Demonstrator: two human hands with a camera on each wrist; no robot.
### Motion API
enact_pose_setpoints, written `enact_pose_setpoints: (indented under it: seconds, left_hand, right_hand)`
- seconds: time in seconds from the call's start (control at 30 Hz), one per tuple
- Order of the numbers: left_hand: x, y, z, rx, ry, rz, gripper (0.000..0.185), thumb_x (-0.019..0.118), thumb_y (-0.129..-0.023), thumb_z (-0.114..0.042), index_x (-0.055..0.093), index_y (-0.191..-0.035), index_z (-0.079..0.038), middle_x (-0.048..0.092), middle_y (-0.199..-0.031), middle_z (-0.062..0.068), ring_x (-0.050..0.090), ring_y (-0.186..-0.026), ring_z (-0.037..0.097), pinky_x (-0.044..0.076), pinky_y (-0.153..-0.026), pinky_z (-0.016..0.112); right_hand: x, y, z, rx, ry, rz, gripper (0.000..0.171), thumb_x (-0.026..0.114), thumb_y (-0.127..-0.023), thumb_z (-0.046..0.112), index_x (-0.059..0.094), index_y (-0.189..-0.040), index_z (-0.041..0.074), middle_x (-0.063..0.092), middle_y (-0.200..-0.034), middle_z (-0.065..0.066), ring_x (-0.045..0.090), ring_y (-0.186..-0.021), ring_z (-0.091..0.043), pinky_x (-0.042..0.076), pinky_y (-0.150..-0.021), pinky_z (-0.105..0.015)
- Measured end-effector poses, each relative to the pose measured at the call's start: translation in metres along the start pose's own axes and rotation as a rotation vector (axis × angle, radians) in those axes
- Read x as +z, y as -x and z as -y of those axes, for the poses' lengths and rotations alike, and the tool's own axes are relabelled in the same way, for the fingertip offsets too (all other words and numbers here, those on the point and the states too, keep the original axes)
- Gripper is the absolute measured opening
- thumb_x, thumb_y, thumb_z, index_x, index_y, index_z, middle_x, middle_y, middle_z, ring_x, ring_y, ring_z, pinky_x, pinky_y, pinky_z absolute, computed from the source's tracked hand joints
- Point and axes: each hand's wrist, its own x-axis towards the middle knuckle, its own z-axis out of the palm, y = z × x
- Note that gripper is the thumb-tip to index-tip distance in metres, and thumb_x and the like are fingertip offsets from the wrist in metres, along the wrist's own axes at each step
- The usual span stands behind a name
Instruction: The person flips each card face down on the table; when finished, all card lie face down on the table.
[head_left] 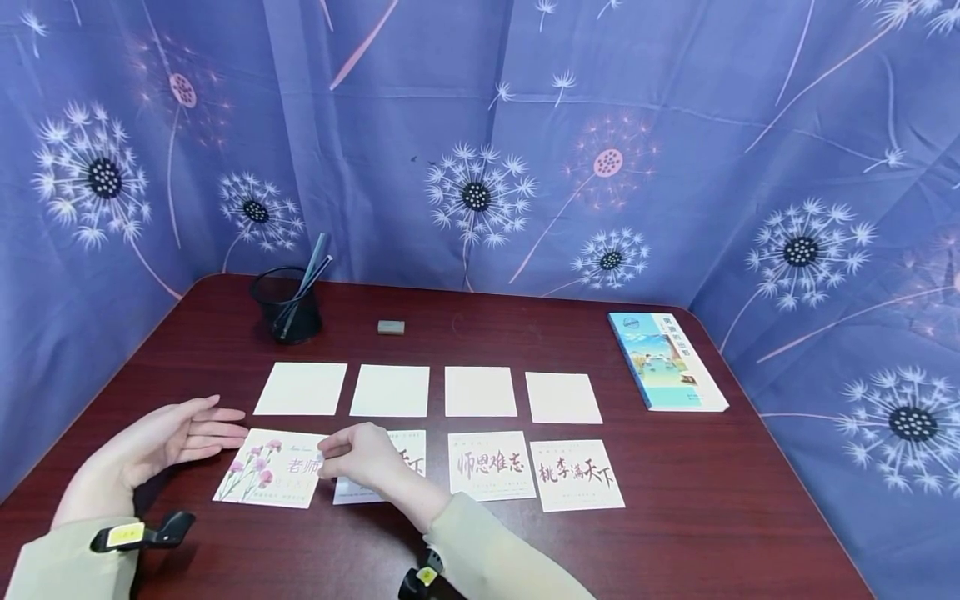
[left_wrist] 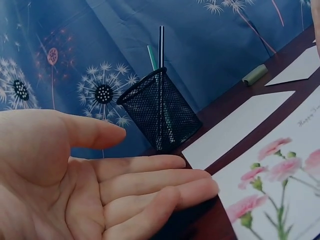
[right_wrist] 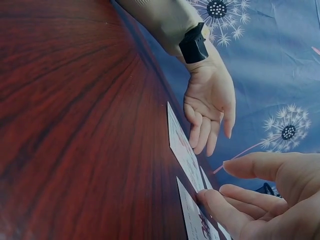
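Observation:
My left hand lies by the left edge of a card printed with pink carnations, its fingers extended and holding nothing. In the left wrist view the palm faces up, fingertips near that card's edge. At the card's right edge is my right hand; a fingertip touches the edge, while the thumb stands apart in the right wrist view. Partly hidden under my right hand is a card with brush lettering. Two more lettered cards, one and another, lie to its right.
Several blank white cards form a row behind the printed ones. Farther back stand a black mesh pen cup with pens and a grey-green eraser. A book lies at the right. Dandelion-patterned curtain surrounds the table.

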Motion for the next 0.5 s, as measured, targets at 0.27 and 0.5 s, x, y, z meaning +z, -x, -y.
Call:
enact_pose_setpoints:
  seconds: [0.27, 0.5]
  left_hand:
    - [-0.0004, 0.0006, 0.0013, 0.032, 0.04, 0.044, 0.052, 0.021, -0.109, -0.029, 0.073, -0.106, -0.031, 0.074, -0.108, -0.007, 0.069, -0.102, 0.004, 0.056, -0.085, 0.02]
    - [-0.001, 0.0013, 0.0, 0.08, 0.082, 0.073, 0.054, 0.019, -0.109, -0.027, 0.073, -0.109, -0.03, 0.073, -0.11, -0.009, 0.068, -0.103, 0.005, 0.055, -0.086, 0.02]
  right_hand:
    - [0.0003, -0.0005, -0.0028, -0.006, -0.012, -0.011, 0.027, 0.077, -0.072, 0.003, 0.077, -0.098, 0.005, 0.076, -0.084, -0.002, 0.063, -0.072, 0.004, 0.047, -0.067, -0.011]
    - [0.0018, 0.0001, -0.0026, -0.021, -0.013, -0.029, 0.026, 0.077, -0.071, 0.003, 0.077, -0.097, 0.006, 0.077, -0.083, -0.002, 0.064, -0.074, 0.004, 0.047, -0.069, -0.011]
